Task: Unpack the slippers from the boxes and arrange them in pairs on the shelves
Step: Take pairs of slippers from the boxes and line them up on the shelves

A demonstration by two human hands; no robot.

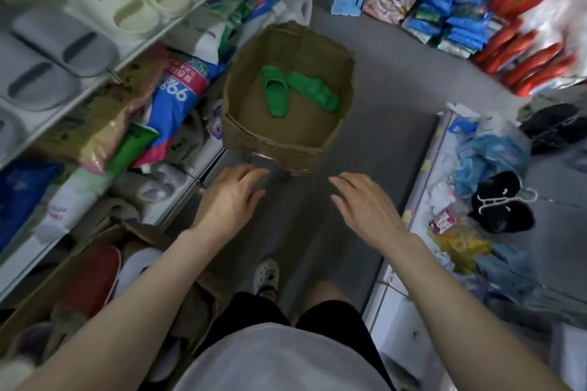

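An open brown cardboard box (276,143) stands on the grey aisle floor ahead of me. Two green slippers lie on its bottom: one (275,90) points toward me, the other (314,91) lies slanted to its right. My left hand (232,200) and my right hand (365,203) hover just short of the box's near wall, fingers spread, both holding nothing. On the white shelf at upper left stand cream slippers (139,0) and grey slippers (60,47) in pairs.
A second box (92,289) with red and white slippers sits at lower left. Bagged goods (171,95) fill the lower left shelves. Black fuzzy slippers (502,209) and wrappers lie on the right counter. Orange slippers (533,63) are stacked at far right.
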